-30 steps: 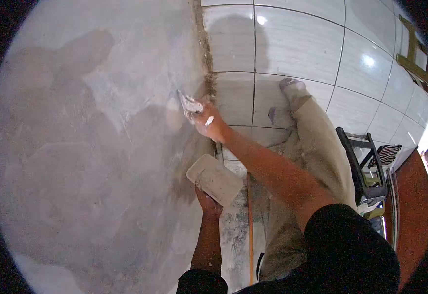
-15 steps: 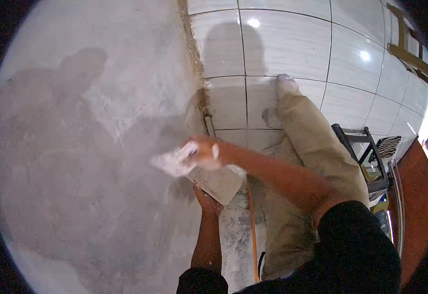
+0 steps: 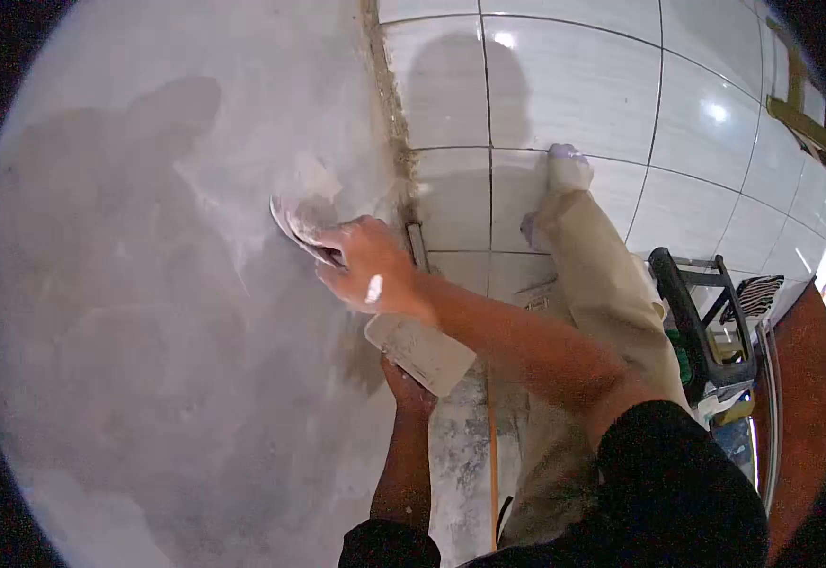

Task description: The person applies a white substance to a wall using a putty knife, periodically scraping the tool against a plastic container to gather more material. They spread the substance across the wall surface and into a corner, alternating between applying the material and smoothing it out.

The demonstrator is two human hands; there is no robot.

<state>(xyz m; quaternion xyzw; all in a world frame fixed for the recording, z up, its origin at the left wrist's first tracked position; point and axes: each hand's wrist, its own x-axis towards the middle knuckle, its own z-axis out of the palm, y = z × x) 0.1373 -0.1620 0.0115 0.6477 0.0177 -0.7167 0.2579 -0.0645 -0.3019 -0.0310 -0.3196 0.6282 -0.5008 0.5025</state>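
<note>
My right hand (image 3: 370,270), with a white smear on its back, is closed round a thin, whitish scraper blade (image 3: 294,222) that lies against the grey plastered wall (image 3: 148,360). A pale wet patch (image 3: 318,178) shows on the wall just beyond the blade. Below it, my left hand (image 3: 408,386) holds a flat, pale rectangular board (image 3: 422,352) from underneath. Part of that board is behind my right wrist.
White tiles (image 3: 564,80) with dark joints meet the wall along a rough brown edge (image 3: 394,123). My outstretched leg (image 3: 602,256) lies across the tiles. A black step stool (image 3: 706,322) and a striped cloth (image 3: 760,294) are at the right. An orange strip (image 3: 493,464) runs near my left arm.
My right hand has moved up from the board onto the wall with the blade. The board, now more exposed, stays in my left hand. The view has shifted slightly.
</note>
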